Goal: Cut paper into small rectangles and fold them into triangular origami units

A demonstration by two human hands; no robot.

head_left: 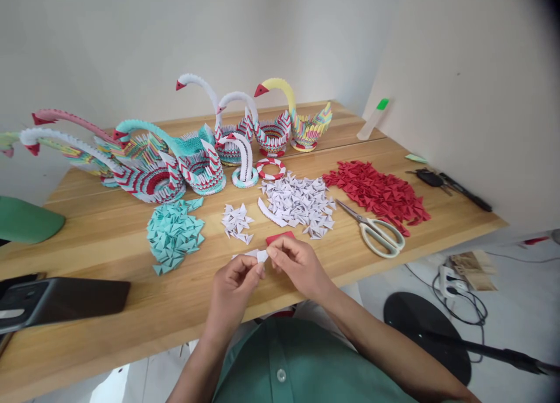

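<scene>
Near the table's front edge, my left hand [236, 280] and my right hand [297, 263] pinch a small piece of white paper [262, 256] between them. Just beyond my right hand lies a flat red paper stack [280, 237], partly covered by the fingers. More white paper [245, 255] lies behind my left fingertips. Folded triangles are heaped further off: a small white pile [237, 221], a larger white pile [301, 203], a turquoise pile [175, 234] and a red pile [380, 193]. A curved white strip of joined pieces [271, 213] rests beside the larger white pile.
Several folded-paper swans [201, 164] stand along the back and left. A red-and-white ring [270, 169] lies before them. Scissors [376, 231] rest at right, keys [431, 178] and a black pen [466, 192] beyond. At left are a dark device [74, 301] and green object [30, 219].
</scene>
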